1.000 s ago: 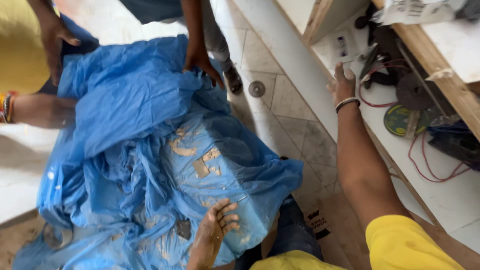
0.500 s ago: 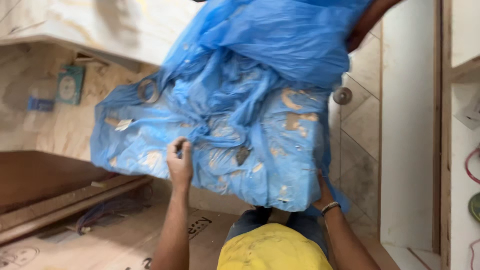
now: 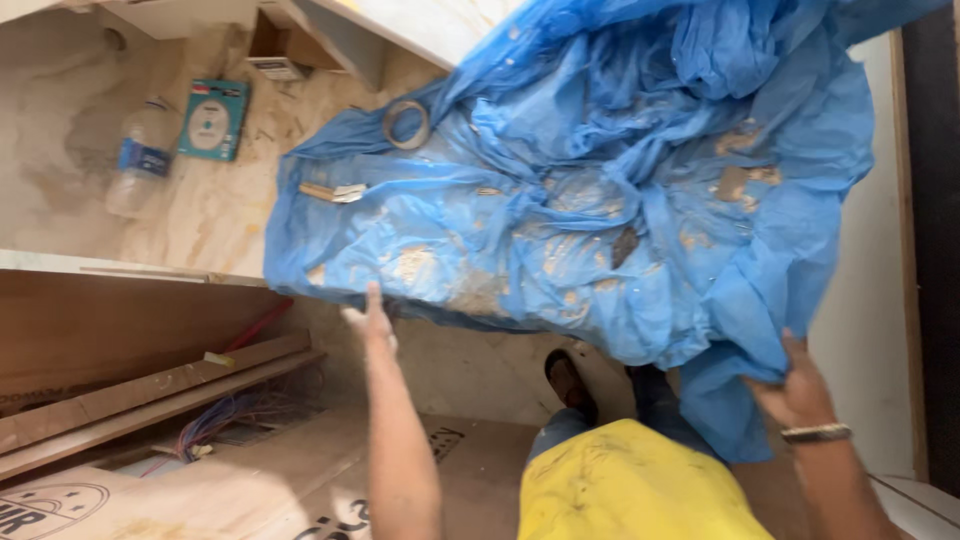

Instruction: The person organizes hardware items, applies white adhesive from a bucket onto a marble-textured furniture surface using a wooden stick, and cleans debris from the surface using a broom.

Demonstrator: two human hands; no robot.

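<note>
A large crumpled blue plastic sheet (image 3: 600,200), smeared with tan dirt, hangs spread in front of me and reaches over a marble-patterned counter (image 3: 200,220). My left hand (image 3: 371,318) is raised to the sheet's lower left edge and grips it from below. My right hand (image 3: 795,388), with a metal bracelet at the wrist, holds the sheet's lower right corner, where the plastic bunches downward. A roll of tape (image 3: 407,124) lies at the sheet's upper left edge.
On the counter lie a plastic bottle (image 3: 140,165), a teal square disc pack (image 3: 212,118) and a small box (image 3: 275,68). Wooden planks (image 3: 150,385) and loose wires (image 3: 220,420) sit below, with printed cardboard (image 3: 200,490) on the floor. My shoe (image 3: 570,385) shows under the sheet.
The view has swung left and closer to the counter. The sheet now spreads wider over it, and my right hand has come out from under the sheet to its lower right corner.
</note>
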